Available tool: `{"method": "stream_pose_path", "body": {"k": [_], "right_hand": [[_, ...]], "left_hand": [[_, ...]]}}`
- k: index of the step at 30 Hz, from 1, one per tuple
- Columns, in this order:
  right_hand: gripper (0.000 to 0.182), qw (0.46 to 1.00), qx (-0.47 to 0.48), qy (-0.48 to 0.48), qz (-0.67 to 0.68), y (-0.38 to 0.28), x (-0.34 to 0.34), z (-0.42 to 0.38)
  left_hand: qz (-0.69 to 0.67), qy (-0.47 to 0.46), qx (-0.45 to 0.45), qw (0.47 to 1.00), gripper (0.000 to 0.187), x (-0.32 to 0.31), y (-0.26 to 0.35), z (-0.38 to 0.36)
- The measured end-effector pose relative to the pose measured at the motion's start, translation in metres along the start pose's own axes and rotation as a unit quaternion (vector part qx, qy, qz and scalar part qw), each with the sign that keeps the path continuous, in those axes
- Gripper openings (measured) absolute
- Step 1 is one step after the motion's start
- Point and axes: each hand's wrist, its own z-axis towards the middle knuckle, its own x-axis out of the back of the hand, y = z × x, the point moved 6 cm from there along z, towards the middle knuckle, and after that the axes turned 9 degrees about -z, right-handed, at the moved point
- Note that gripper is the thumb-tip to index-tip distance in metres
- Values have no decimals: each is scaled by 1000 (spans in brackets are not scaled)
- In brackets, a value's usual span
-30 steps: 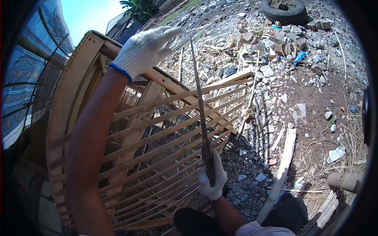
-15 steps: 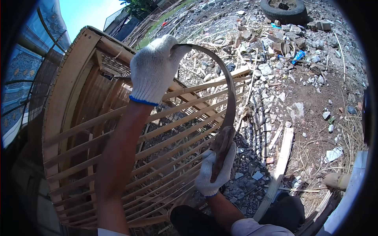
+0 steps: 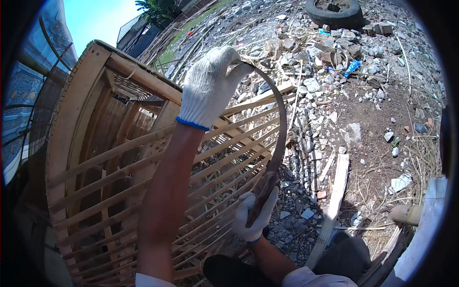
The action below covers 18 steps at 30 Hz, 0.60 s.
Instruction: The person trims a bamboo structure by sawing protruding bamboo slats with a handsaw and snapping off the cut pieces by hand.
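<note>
Both my hands wear white knit work gloves with blue cuffs. My left hand [image 3: 210, 86], raised at the upper middle, pinches the tip end of a sickle [image 3: 280, 117]. This tool has a long, thin, dark blade that arcs out to the right. Lower down, my right hand [image 3: 256, 217] is wrapped round its worn wooden handle [image 3: 262, 193], which points toward me. The sickle is held in the air in front of a slatted bamboo frame [image 3: 138, 170], its blade tip hidden by the left glove.
A wood and bamboo structure [image 3: 71, 119] stands at left, beside patterned blue cloth [image 3: 21, 91]. Rubble [image 3: 313, 86] covers the ground at right, with an old tire [image 3: 334, 18] at the back. A long wooden plank [image 3: 334, 205] lies near my knees, and a bamboo pole [image 3: 406, 214] at right.
My left hand has shifted right and slightly down with the blade's tip end. My right hand and the handle have moved a little left and down. The view has turned slightly.
</note>
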Motion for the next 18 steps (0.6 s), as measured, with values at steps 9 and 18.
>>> {"method": "stream_pose_path", "body": {"k": [9, 18], "right_hand": [[67, 972, -91, -147, -160, 19, -11, 7], [61, 995, -79, -61, -4, 22, 15, -2]], "left_hand": [[170, -305, -156, 924, 23, 43, -66, 52], [40, -419, 120, 899, 29, 67, -81, 75]]}}
